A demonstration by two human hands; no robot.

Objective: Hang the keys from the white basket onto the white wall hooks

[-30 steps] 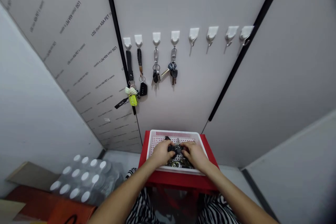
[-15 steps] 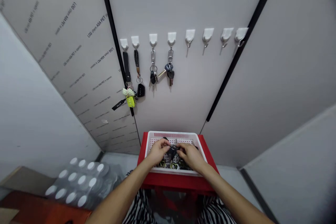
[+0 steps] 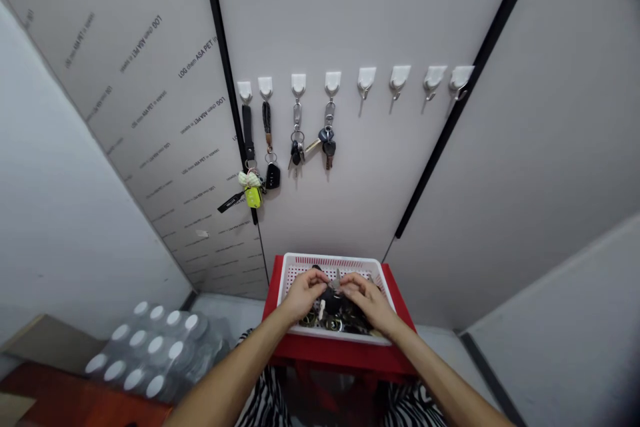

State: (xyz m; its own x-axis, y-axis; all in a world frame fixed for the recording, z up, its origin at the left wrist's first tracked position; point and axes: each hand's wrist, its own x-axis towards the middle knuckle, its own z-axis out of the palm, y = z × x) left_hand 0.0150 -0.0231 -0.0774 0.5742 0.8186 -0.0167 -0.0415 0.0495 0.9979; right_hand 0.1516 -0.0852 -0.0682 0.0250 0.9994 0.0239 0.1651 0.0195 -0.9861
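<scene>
A bunch of keys (image 3: 333,298), with dark heads and pale metal blades, hangs between my two hands over a white plastic basket (image 3: 331,258). My left hand (image 3: 304,295) pinches it from the left with thumb and forefinger. From the right, the fingertips of my right hand (image 3: 369,300) close on the same bunch. The exact contact under my fingertips is too small to make out. Below, more keys and metal rings (image 3: 334,325) lie in the basket, partly covered by my hands.
The basket stands on a red stool (image 3: 345,350). White hooks (image 3: 367,77) line the wall ahead. Hanging from the left ones are a black car key (image 3: 273,175), a yellow-green key fob (image 3: 253,197) and key bunches (image 3: 327,140). Bottled water (image 3: 150,350) sits at lower left.
The view has tilted up slightly, so the hooks appear lower. Between my hands the keys have shifted, and a pale piece now shows below my left fingers.
</scene>
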